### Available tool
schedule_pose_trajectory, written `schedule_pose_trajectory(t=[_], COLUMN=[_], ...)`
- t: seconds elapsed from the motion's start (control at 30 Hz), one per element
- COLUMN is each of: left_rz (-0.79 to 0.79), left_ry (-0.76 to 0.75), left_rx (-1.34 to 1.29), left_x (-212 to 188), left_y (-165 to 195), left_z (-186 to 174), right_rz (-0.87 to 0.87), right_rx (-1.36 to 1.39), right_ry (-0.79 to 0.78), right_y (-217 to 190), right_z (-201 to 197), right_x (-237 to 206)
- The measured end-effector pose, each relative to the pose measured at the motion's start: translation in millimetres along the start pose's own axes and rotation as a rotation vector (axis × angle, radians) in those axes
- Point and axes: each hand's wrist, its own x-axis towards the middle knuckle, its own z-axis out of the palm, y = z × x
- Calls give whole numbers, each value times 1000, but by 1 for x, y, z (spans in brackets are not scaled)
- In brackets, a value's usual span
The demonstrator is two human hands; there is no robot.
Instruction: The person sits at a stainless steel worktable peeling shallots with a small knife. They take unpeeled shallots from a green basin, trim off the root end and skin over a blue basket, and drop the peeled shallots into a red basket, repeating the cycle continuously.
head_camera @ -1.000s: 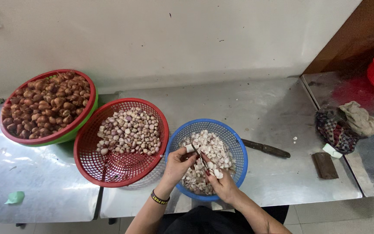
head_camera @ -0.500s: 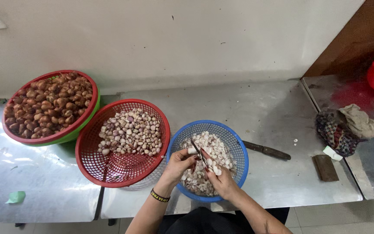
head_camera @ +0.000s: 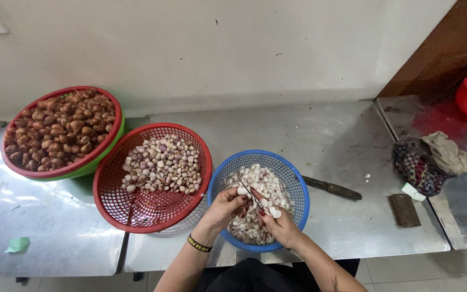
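— Hardly anything has moved since a second ago: both hands stay over the blue basket [head_camera: 293,178], and the red baskets and the knife lie where they were.

— What is hard to make out?

— The left hand [head_camera: 224,208] pinches a small pale piece [head_camera: 242,191] between thumb and fingers, closed on it. The right hand [head_camera: 280,226] has its fingers curled about a thin dark blade [head_camera: 248,193], whose handle is hidden in the palm. Whether the pale piece is a peeled clove or a seed, I cannot tell. Both forearms are cut off by the lower edge.

— And around the blue basket?

— Just left of it, rims touching, sits a red mesh basket [head_camera: 152,213] holding pinkish-white peeled pieces. Further left is a solid red bowl [head_camera: 104,154], nested in a green one, heaped with glossy brown nuts. Right of the blue basket a dark-handled knife [head_camera: 332,188] lies flat on the table [head_camera: 325,135]. Further right are a small dark block [head_camera: 404,210] and a crumpled patterned cloth [head_camera: 431,162].

— Materials?

— The table is dull, scuffed steel in joined sections. The baskets are round plastic lattice. The blue one holds white chunks mixed with papery skins, partly hidden by the hands. A black-and-yellow band [head_camera: 199,244] circles the left wrist.
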Motion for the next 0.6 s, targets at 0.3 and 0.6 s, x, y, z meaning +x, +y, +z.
schedule_pose_trajectory(t=[0.3, 0.6], left_rz=[82, 191], left_ry=[70, 98], left_rx=[87, 294], left_x=[-1, -12], left_y=[-3, 2], left_z=[2, 10], right_rz=[-46, 39], right_rx=[389, 216], right_ry=[12, -86], right_y=[28, 6], right_z=[-6, 3], right_x=[2, -14])
